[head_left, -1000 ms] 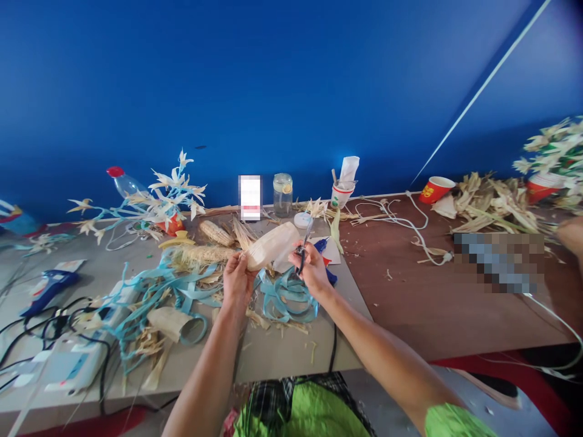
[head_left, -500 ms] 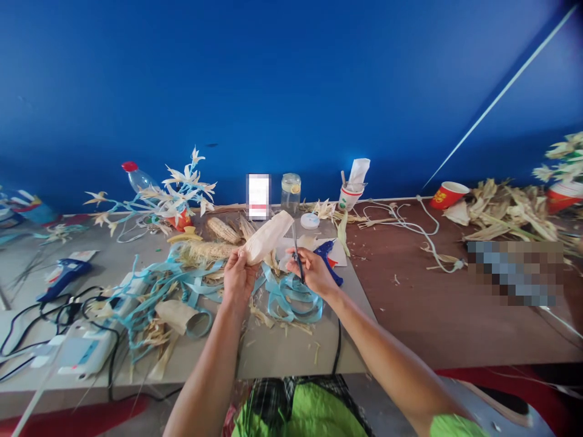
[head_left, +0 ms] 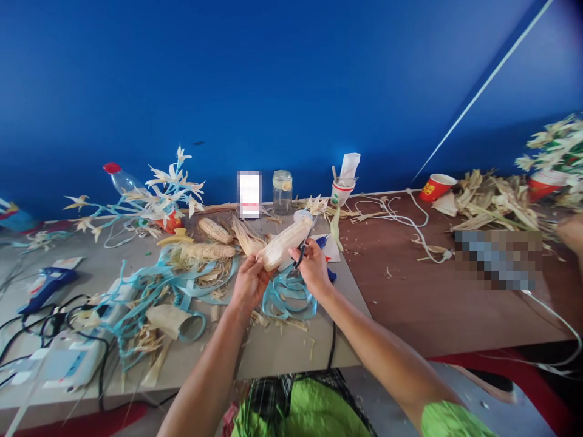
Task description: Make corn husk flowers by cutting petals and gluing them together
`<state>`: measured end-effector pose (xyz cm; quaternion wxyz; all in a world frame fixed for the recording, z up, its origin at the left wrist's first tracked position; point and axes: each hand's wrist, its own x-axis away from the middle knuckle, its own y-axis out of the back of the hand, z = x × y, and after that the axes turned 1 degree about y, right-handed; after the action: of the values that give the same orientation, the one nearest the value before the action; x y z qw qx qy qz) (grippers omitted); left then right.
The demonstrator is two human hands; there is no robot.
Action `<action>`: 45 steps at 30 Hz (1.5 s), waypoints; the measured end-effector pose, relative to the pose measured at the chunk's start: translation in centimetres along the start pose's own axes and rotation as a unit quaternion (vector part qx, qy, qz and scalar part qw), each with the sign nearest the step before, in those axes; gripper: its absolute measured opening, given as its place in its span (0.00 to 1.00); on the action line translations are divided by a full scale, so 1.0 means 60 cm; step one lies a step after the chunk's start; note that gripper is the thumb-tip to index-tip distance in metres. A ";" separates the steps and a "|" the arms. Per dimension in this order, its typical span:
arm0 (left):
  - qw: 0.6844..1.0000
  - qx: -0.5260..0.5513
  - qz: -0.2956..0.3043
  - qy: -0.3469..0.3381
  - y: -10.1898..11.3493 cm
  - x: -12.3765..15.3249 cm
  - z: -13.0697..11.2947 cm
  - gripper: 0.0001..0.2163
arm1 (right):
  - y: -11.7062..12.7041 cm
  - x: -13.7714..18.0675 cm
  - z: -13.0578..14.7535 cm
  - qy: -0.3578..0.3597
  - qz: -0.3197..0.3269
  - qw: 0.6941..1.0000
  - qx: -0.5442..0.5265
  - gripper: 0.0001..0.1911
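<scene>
My left hand (head_left: 250, 280) pinches the near end of a pale corn husk (head_left: 286, 243), which slants up to the right above the table. In my right hand (head_left: 313, 267) is a pair of scissors (head_left: 301, 255) with dark handles; the blades lie at the husk's right side, and I cannot tell whether they touch it. Below both hands lies a loose coil of light blue ribbon (head_left: 291, 297). Partly hidden behind my right hand is a blue glue gun (head_left: 331, 276). A dried corn cob (head_left: 215, 230) rests beyond my left hand.
Blue ribbon, a cardboard tube (head_left: 166, 320) and a power strip (head_left: 77, 358) crowd the left, with another glue gun (head_left: 48, 288). Husk flowers (head_left: 173, 188), a glass jar (head_left: 282, 193) and paper cups stand along the wall. Another person's hand (head_left: 571, 233) shows at the right edge.
The husk has swung lower and to the right, and the scissors have come to its side. The view has shifted slightly. Another person's hand has appeared at the right edge.
</scene>
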<state>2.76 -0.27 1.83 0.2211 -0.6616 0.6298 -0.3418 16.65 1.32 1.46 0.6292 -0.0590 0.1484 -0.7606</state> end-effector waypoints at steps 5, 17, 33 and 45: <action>0.999 0.020 0.017 0.039 -0.002 0.003 -0.006 0.09 | -0.001 0.001 0.007 -0.011 -0.004 1.000 -0.011 0.18; 0.998 0.022 0.014 0.066 0.003 0.002 -0.005 0.09 | 0.002 -0.001 -0.010 -0.012 0.005 0.999 0.032 0.15; 0.997 -0.023 -0.069 -0.023 0.020 -0.014 -0.011 0.07 | 0.003 0.008 0.004 -0.044 0.044 0.994 0.088 0.18; 0.984 0.052 -0.100 -0.136 0.037 -0.024 -0.040 0.07 | 0.012 0.019 0.044 -0.084 0.250 0.947 0.183 0.20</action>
<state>-0.47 1.22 1.58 0.3036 -0.7495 0.5054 -0.3011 17.85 -0.30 3.65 0.8096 0.0331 -0.0369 -0.5849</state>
